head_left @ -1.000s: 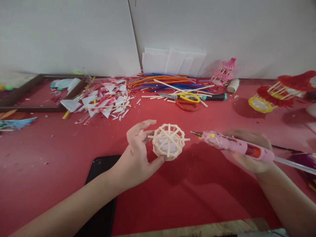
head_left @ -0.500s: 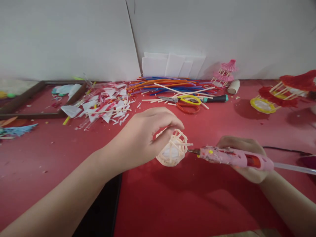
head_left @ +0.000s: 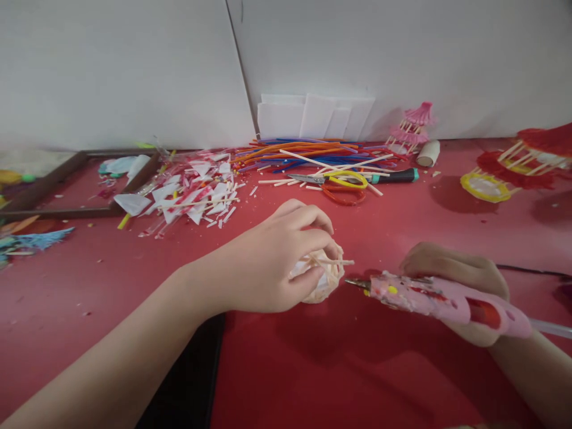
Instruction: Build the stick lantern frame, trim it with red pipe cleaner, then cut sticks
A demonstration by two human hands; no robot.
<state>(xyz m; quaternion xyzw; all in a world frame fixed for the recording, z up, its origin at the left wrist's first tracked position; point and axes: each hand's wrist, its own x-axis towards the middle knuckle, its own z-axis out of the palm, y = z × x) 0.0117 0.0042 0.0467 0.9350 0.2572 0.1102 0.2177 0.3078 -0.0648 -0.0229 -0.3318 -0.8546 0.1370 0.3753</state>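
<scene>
L grip [head_left: 268, 262] curled round small stick frame [head_left: 329, 290], thumb one side, fingers over top. R grip [head_left: 467, 271] wrapped round pink glue gun [head_left: 424, 296]; nozzle [head_left: 358, 283] just R of frame, apart. To do well, prob.: keep L fingers clear of tip (likely hot), steady frame w/ light pressure, dab min. glue at joints.

Stick frame [head_left: 331, 285] left of glue gun [head_left: 449, 305]; scissors [head_left: 322, 180] behind, on table [head_left: 313, 369].

Brown frame [head_left: 89, 212] — pale tube [head_left: 428, 154] (on its side)
</scene>
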